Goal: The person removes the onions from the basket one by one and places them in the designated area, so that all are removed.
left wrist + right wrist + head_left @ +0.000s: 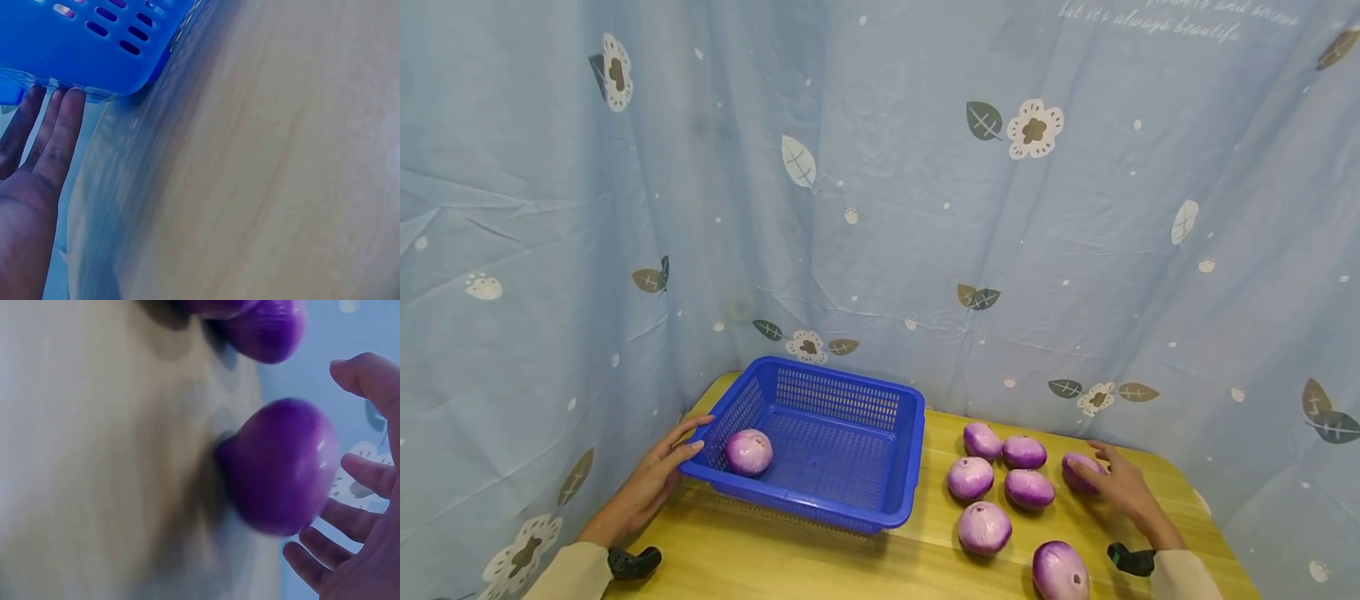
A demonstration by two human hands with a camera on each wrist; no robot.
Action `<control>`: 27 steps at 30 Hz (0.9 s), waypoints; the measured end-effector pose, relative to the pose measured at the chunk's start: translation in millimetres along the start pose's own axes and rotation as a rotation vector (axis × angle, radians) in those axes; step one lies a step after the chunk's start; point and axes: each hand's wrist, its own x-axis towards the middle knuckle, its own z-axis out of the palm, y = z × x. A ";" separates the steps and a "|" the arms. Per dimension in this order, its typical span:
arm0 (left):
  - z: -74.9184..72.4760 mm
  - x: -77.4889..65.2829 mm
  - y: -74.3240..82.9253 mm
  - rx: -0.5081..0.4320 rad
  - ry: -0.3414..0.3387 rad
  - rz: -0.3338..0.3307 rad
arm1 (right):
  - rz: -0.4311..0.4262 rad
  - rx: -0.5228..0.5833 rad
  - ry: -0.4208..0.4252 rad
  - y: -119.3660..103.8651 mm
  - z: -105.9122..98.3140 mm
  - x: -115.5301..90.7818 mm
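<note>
At the left end of a blue plastic basket (820, 508), my left hand (655, 479) touches the rim. In the left wrist view its straight fingers (62, 134) meet the side of the basket. One purple onion (749, 452) lies inside, by the left wall. My right hand (1123, 487) reaches around another purple onion (1073, 473) at the right of the table. The right wrist view shows this onion (281, 469) beside spread fingers, with the thumb apart from it. Several more onions (985, 527) lie between the basket and my right hand.
The wooden table (760, 558) has its back edge against a blue patterned curtain (887, 208). One onion (1060, 570) lies close to the front, near my right wrist. Curtain folds also hang along the left and right sides.
</note>
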 end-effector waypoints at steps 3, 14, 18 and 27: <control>0.5 0.0 -0.5 -0.001 0.000 -0.003 | -0.022 -0.001 0.021 -5.6 -5.8 2.2; -2.4 2.3 -1.4 0.009 -0.017 0.009 | -0.202 0.035 0.093 -52.0 -10.2 18.2; -1.7 3.5 1.1 0.003 -0.029 0.025 | -0.304 0.042 0.127 -83.6 -3.6 28.3; -1.5 0.5 0.0 0.004 -0.010 0.007 | -0.472 0.113 0.100 -161.5 36.6 54.2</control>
